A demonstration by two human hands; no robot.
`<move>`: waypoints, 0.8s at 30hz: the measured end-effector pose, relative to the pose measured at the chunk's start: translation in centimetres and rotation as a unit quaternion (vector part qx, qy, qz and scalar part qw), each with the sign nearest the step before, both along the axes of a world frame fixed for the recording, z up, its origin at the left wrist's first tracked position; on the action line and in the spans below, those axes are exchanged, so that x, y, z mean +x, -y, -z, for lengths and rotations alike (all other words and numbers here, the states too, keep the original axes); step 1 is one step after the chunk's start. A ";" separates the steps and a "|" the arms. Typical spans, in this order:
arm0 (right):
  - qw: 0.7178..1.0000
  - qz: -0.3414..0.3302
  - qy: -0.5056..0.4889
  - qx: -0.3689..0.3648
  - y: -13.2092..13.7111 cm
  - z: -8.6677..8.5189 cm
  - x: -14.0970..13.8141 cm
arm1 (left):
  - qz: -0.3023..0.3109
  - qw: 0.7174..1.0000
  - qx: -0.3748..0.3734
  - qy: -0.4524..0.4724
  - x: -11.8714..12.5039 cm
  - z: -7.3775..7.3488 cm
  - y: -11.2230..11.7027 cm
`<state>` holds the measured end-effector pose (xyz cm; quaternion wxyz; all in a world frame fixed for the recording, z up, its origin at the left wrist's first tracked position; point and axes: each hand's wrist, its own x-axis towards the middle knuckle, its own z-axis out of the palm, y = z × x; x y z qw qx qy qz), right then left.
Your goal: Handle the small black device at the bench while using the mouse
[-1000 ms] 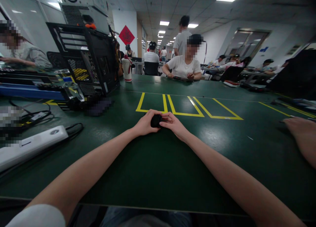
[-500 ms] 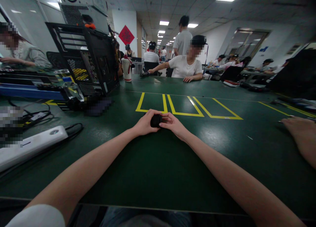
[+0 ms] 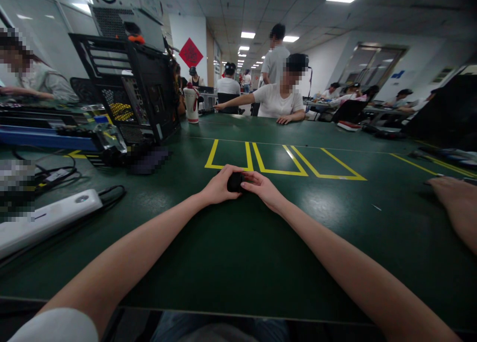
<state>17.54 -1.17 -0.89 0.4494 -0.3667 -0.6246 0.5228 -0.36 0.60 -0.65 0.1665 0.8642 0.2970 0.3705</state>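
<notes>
A small black rounded object [image 3: 234, 182] is held between my two hands over the green table [image 3: 231, 262]; its exact kind I cannot make out. My left hand [image 3: 219, 187] curls around its left side, thumb below and fingers above. From the right, my right hand [image 3: 261, 187] closes on it with thumb and fingertips. Part of the object is hidden by the fingers. Just beyond the hands, yellow tape outlines [image 3: 283, 173] mark the tabletop.
At left stand an open black computer case [image 3: 137, 89], a white power strip [image 3: 48, 218] with cables, and a white cup [image 3: 192, 103]. Another person's hand [image 3: 454, 203] rests at the right edge. Across the table sits a person in white [image 3: 279, 101].
My hands and the black object stay almost in place, with a slight shift of the right fingers. The person across the table has reached an arm farther left.
</notes>
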 end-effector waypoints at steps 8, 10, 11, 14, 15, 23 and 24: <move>1.000 -0.022 -0.015 -0.001 0.0 0.0 -0.1 | -0.003 1.000 -0.006 0.000 0.0 -0.1 0.1; 1.000 -0.001 -0.013 0.014 0.0 0.1 -0.1 | -0.004 1.000 -0.009 -0.003 0.0 -0.2 0.2; 1.000 0.008 -0.012 0.021 0.0 0.1 -0.1 | -0.003 1.000 -0.009 -0.004 0.0 -0.3 0.2; 1.000 0.011 -0.011 0.024 0.0 0.1 -0.2 | 0.000 1.000 -0.005 -0.005 -0.1 -0.3 0.2; 1.000 0.008 -0.011 0.019 0.1 0.0 -0.2 | 0.001 1.000 -0.002 -0.004 -0.1 -0.2 0.2; 1.000 -0.020 -0.020 0.001 0.3 -0.3 0.0 | 0.001 1.000 0.001 -0.001 0.0 0.0 0.1; 0.999 -0.025 -0.025 0.001 0.3 -0.3 0.0 | 0.000 1.000 0.000 -0.001 0.0 -0.1 0.1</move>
